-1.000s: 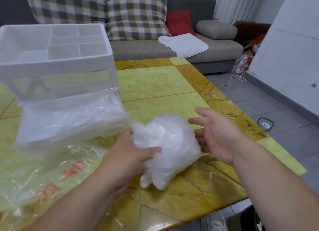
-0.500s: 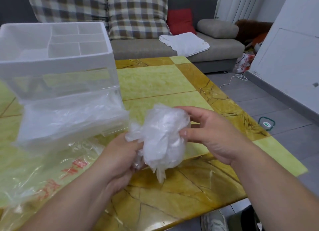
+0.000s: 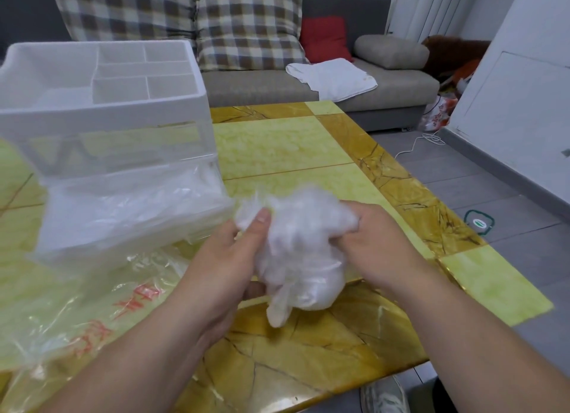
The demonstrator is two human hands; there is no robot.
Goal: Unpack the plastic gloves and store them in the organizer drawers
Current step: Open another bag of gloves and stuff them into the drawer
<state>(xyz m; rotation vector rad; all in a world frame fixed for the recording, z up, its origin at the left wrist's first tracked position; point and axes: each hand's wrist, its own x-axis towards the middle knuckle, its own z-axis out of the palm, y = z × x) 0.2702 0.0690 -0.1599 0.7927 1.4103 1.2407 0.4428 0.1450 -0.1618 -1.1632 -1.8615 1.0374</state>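
A crumpled wad of clear plastic gloves [image 3: 300,252] is held just above the table's near part. My left hand [image 3: 228,258] grips its left side, thumb pressed on top. My right hand [image 3: 374,243] grips its right side with curled fingers. A white organizer [image 3: 101,110] with divided top compartments stands at the left. Its lower clear drawer [image 3: 129,224] is pulled out and holds more clear plastic. The empty glove packaging [image 3: 77,314], clear with red print, lies flat on the table in front of the drawer.
The yellow and amber marbled table [image 3: 287,153] ends close at the right and near sides. Behind it is a grey sofa [image 3: 262,87] with plaid cushions and a white cloth [image 3: 331,76]. A cable and a small green object [image 3: 478,223] lie on the floor.
My right hand closed from open beside the wad to gripping it. Both hands now squeeze the gloves, which were lifted slightly and turned toward the drawer.
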